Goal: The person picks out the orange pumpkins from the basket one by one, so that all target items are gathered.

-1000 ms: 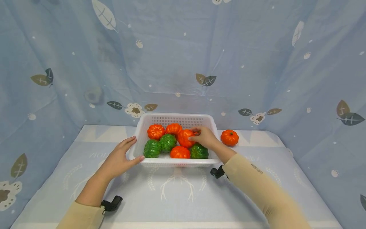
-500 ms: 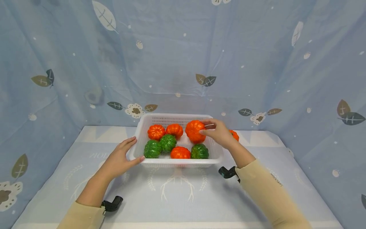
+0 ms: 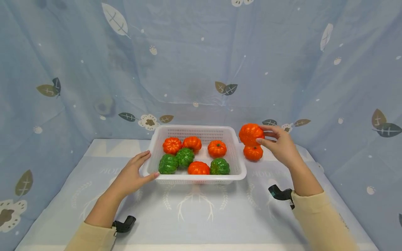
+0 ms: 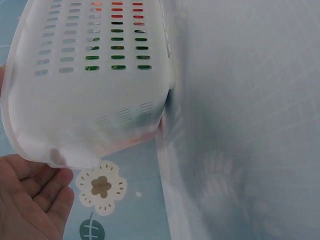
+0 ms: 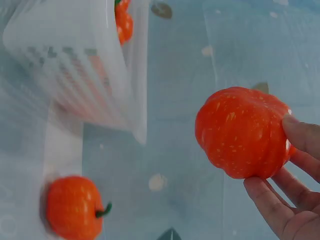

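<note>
In the head view my right hand (image 3: 281, 144) holds an orange mini pumpkin (image 3: 250, 134) between thumb and fingers, raised to the right of a white plastic basket (image 3: 201, 177). The right wrist view shows the fingertips around one side of this ribbed pumpkin (image 5: 242, 132). Below it, a second orange pumpkin (image 3: 253, 153) with a green stem stands on the table. My left hand (image 3: 133, 174) rests at the basket's left end, thumb and fingers spread and touching the rim. Inside the basket lie several orange pumpkins (image 3: 217, 149) and green ones (image 3: 185, 157).
A pale patterned cloth covers the table (image 3: 194, 216). Blue printed curtain (image 3: 188, 69) closes off the back and both sides, with the basket standing close to the back one. Black wrist mounts (image 3: 124, 223) stick out from both wrists.
My right hand has lifted the orange pumpkin out of the basket and carried it right, past the rim. An orange pumpkin at the basket's right side has come into view. The left hand has stayed put.
</note>
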Action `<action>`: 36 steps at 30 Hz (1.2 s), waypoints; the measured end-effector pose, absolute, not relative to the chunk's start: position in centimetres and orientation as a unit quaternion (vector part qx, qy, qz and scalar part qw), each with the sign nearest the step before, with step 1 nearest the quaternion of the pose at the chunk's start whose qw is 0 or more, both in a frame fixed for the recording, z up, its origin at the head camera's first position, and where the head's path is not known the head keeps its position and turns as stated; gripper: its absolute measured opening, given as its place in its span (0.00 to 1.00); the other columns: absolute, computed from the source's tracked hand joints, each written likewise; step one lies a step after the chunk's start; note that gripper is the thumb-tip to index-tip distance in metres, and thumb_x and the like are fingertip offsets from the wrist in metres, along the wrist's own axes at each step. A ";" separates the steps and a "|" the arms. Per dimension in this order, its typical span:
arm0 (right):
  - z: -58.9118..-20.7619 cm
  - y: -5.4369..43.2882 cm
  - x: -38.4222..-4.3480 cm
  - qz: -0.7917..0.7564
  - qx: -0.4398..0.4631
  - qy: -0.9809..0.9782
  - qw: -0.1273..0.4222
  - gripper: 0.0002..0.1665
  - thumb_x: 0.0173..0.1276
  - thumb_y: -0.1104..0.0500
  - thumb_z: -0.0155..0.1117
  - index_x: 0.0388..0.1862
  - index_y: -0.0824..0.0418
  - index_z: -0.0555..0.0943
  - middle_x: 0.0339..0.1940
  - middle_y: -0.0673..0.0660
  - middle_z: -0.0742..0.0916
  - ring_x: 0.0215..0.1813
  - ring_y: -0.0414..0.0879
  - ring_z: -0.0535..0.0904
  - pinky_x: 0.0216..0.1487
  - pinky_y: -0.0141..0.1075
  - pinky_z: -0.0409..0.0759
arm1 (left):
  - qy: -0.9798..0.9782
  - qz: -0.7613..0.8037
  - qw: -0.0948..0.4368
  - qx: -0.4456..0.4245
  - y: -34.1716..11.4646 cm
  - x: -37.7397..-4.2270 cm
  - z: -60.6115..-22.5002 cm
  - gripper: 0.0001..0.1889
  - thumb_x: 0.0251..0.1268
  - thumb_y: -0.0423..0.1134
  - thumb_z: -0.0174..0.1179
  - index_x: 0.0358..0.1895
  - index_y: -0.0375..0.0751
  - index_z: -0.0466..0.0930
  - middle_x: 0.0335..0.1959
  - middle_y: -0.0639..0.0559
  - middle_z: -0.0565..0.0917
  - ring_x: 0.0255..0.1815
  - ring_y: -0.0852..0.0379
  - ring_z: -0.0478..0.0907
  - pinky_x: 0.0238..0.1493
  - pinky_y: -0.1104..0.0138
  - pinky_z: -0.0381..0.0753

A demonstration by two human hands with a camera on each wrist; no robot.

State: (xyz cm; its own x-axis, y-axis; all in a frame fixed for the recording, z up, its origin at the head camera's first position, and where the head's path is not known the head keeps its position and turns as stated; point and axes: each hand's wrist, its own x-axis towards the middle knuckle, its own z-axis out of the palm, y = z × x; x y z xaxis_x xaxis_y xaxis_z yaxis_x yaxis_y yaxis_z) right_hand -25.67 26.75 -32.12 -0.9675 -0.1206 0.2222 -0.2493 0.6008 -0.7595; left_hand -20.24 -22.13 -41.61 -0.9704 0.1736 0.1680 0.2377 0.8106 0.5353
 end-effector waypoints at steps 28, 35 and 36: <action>-39.9 37.2 -28.4 0.370 -0.016 -0.925 0.089 0.32 0.71 0.61 0.66 0.71 0.71 0.69 0.66 0.75 0.72 0.64 0.73 0.70 0.56 0.60 0.78 | -0.948 -0.292 0.060 -0.112 -22.1 -20.2 -41.6 0.48 0.63 0.62 0.65 0.77 0.33 0.59 0.78 0.39 0.58 0.75 0.32 0.57 0.65 0.34 0.63; -41.6 37.6 -29.9 0.349 -0.020 -0.932 0.094 0.31 0.71 0.65 0.65 0.70 0.73 0.69 0.64 0.76 0.72 0.63 0.73 0.70 0.57 0.61 0.78 | -0.947 -0.292 0.063 -0.115 -22.3 -20.2 -41.8 0.49 0.63 0.63 0.64 0.77 0.34 0.59 0.78 0.40 0.58 0.75 0.32 0.57 0.65 0.34 0.64; -41.8 37.6 -30.1 0.345 -0.020 -0.934 0.095 0.31 0.71 0.65 0.65 0.69 0.73 0.69 0.64 0.76 0.72 0.63 0.73 0.70 0.57 0.61 0.77 | -0.947 -0.292 0.063 -0.115 -22.3 -20.2 -41.8 0.49 0.63 0.63 0.64 0.77 0.34 0.59 0.78 0.40 0.58 0.75 0.32 0.57 0.65 0.34 0.64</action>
State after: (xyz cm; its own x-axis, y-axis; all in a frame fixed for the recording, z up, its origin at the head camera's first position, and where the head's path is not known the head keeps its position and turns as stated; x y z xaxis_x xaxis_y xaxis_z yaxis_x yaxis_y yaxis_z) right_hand -30.10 37.59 -41.77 -0.9810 0.1022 0.1647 -0.0293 0.7617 -0.6473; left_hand -20.19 -22.26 -41.77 -0.9654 0.1814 0.1875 0.2555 0.8031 0.5383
